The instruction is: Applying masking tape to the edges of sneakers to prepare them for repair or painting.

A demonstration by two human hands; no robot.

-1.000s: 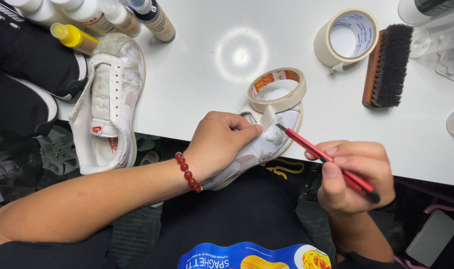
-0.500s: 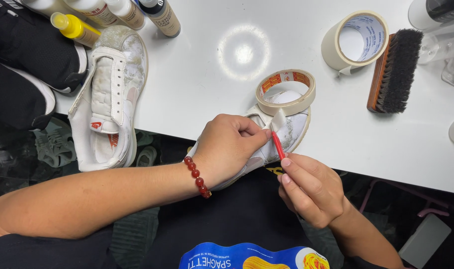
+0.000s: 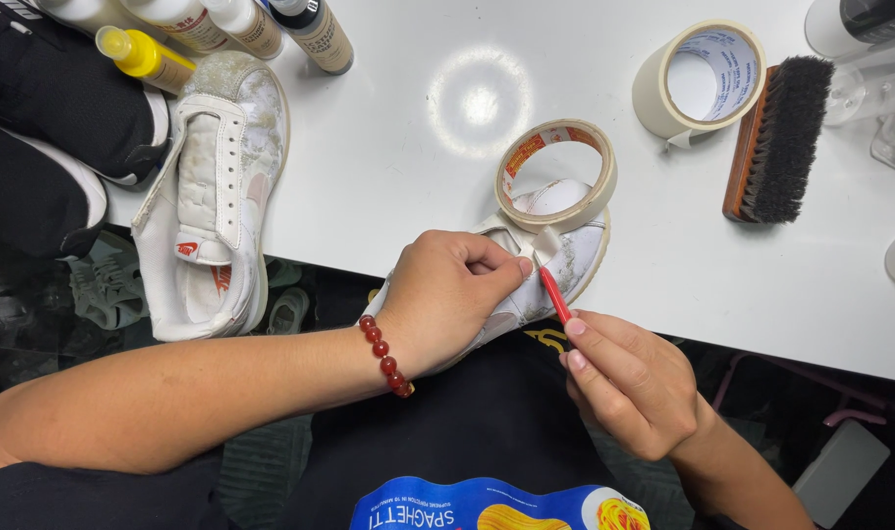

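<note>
Head view: left hand clamped small white shoe at white table edge, toe beneath tape roll. Right hand pinched thin red tool, tip at upper. Shoe looked light, soft-sided; firmest hold likely around midfoot and sole.

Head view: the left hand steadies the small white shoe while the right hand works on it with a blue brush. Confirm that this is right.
Not quite: the tool's handle is red, not blue, as the head view shows. The left hand does steady the small white shoe, and the right hand works on it.
</note>
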